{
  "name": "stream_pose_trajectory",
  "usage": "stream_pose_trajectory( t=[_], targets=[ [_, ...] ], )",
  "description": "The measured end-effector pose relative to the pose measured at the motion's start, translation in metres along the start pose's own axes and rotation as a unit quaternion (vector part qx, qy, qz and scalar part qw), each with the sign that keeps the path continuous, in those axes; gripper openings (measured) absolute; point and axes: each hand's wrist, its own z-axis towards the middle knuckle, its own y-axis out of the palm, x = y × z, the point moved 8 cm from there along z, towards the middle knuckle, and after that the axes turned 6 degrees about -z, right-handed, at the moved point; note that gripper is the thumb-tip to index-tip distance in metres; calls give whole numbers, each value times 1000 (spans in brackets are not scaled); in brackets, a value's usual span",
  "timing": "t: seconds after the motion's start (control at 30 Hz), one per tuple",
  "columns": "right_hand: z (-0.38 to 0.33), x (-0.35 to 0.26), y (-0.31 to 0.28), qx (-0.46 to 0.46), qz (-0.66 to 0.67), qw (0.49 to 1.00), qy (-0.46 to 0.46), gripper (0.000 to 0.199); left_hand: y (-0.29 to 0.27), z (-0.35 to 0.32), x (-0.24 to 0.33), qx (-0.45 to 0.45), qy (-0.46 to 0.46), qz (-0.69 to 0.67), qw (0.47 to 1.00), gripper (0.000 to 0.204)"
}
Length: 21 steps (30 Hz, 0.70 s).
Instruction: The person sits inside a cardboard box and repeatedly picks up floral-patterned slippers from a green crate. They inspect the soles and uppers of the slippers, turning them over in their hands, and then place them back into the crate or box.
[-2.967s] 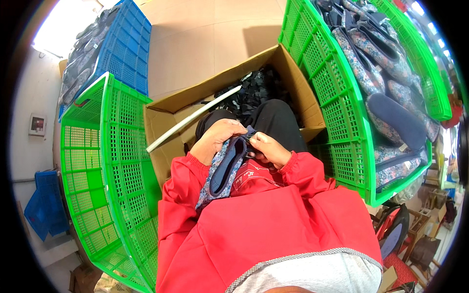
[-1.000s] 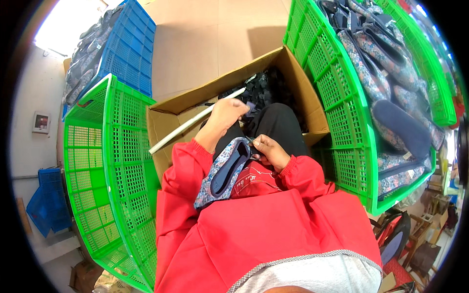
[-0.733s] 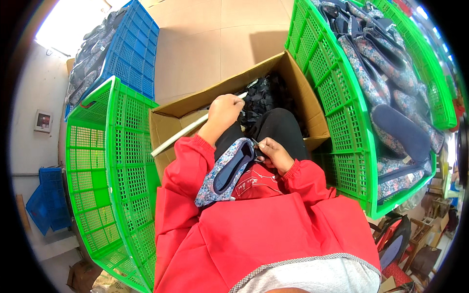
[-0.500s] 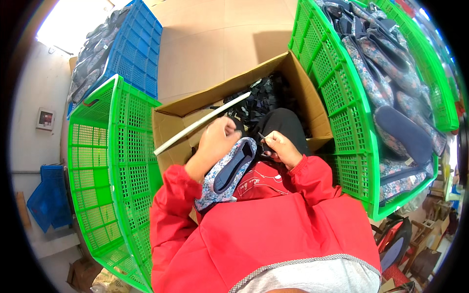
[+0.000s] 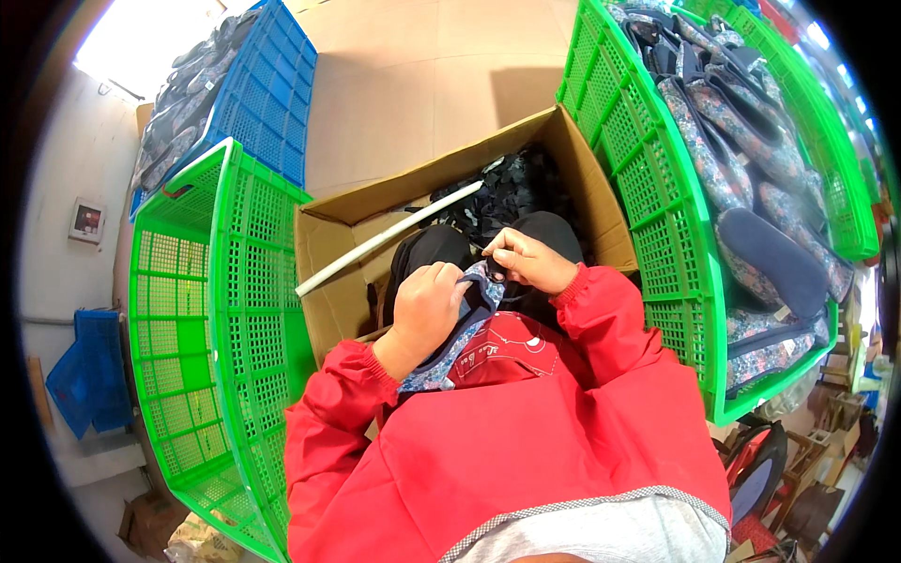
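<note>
A floral-patterned shoe upper with dark blue lining (image 5: 460,328) lies across my lap, toe end pointing up. My left hand (image 5: 424,310) is closed around its side. My right hand (image 5: 527,261) pinches its top edge together with a small dark piece. Right in front of my knees stands an open cardboard box (image 5: 338,281) holding a heap of dark pieces (image 5: 507,188) and a long white strip (image 5: 385,237) laid across it. Red sleeves cover both forearms.
An empty green plastic crate (image 5: 216,319) stands on my left. On my right, a green crate (image 5: 657,197) is filled with floral and dark blue shoe uppers (image 5: 751,206). A blue crate (image 5: 263,94) with more fabric pieces sits at the back left.
My left hand reached into the cardboard box, then came back to the shoe upper on my lap. My right hand stayed at the upper's top edge.
</note>
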Motion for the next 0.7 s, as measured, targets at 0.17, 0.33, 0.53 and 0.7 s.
stream_pose_trajectory(
  t=[0.17,0.33,0.53,0.7],
  targets=[
    [-21,-30,0,-11,-95,994,-58,22,-8,3,15,40,24,-32,998,15],
    [-35,-46,2,-13,-201,976,-80,23,-4,4,16,64,1,-48,997,15],
    [-37,-52,-2,-6,-253,963,-93,23,-1,5,15,92,-12,-65,994,15],
    [-35,-54,2,-10,-283,957,-65,21,0,4,12,101,-24,-70,992,15]
  ],
)
